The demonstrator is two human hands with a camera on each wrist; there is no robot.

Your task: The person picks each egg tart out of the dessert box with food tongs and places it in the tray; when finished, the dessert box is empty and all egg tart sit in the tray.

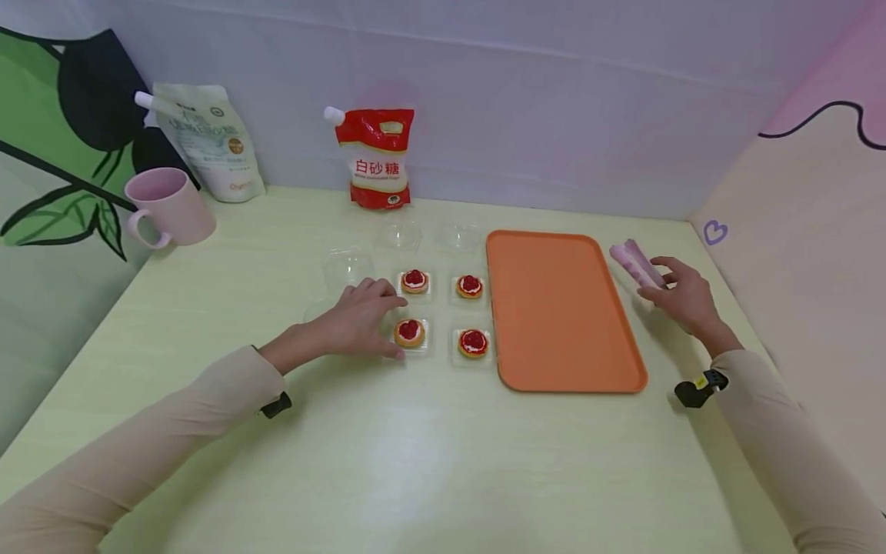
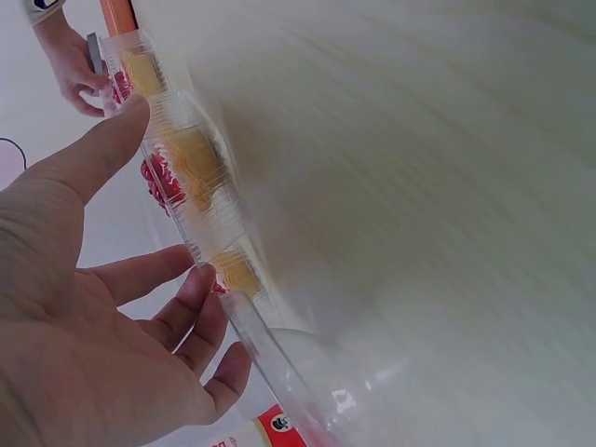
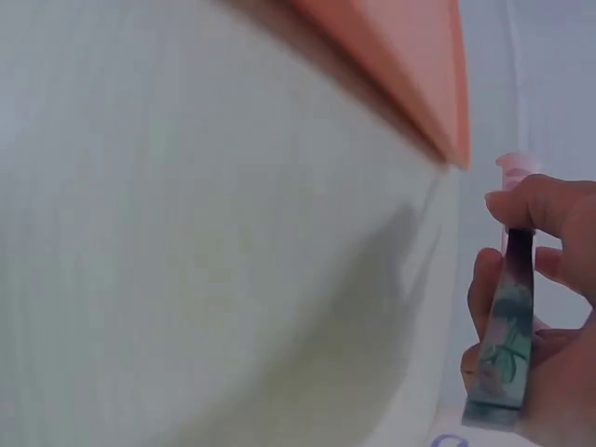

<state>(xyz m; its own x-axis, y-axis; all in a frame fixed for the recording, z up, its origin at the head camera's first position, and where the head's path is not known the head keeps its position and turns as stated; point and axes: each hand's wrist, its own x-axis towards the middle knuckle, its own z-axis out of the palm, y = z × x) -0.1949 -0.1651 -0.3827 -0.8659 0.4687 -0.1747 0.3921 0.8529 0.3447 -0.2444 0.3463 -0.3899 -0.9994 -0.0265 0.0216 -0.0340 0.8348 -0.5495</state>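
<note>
My left hand [image 1: 360, 319] reaches in from the left, thumb and fingers spread around the near-left small tart [image 1: 410, 332], which is topped with red filling and sits on a clear plastic base. In the left wrist view, the thumb and fingertips lie at the clear base's edge; whether they touch is hard to tell. Three more such tarts, the far-left tart [image 1: 414, 281], the far-right tart [image 1: 470, 287] and the near-right tart [image 1: 474, 343], stand close by. To the right of the tray, my right hand [image 1: 685, 300] holds metal tongs [image 3: 507, 349] with pink ends, raised over the table.
An orange tray [image 1: 564, 312] lies right of the tarts. Several clear plastic lids [image 1: 348, 267] stand behind and left of them. At the back are a red sugar pouch [image 1: 379, 160], a pale pouch [image 1: 214, 146] and a pink mug [image 1: 173, 208]. Walls border the table behind and at right.
</note>
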